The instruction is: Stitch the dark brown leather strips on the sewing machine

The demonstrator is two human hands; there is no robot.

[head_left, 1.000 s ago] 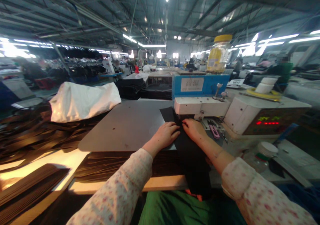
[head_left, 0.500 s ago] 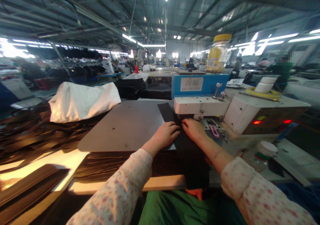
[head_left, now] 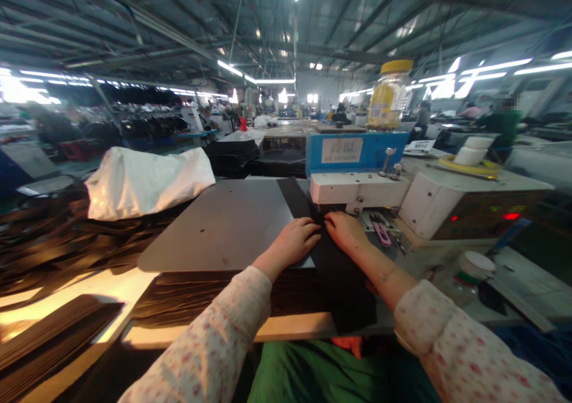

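A long black fabric strip (head_left: 339,278) runs under the head of a white and blue sewing machine (head_left: 357,188). Its far end lies on the grey metal plate (head_left: 223,224), and its near end hangs over the table edge towards my lap. My left hand (head_left: 297,239) grips the strip's left side, fingers close together and pressed down on it. Opposite, my right hand (head_left: 344,230) pinches the strip just below the machine head; the fingertips are partly hidden. Pink thread snips (head_left: 382,234) lie to the right of that hand.
Brown and black strips (head_left: 53,337) lie stacked and heaped at the left, with a white bag (head_left: 152,182) on top. At the right are a control box (head_left: 469,206) and a lidded jar (head_left: 473,272). A yellow-capped jar (head_left: 388,96) stands on the machine.
The black strip has slid slightly away from me; its far end reaches farther up the plate and its near end hangs less low. My hands stay almost in place. The control box's lights differ.
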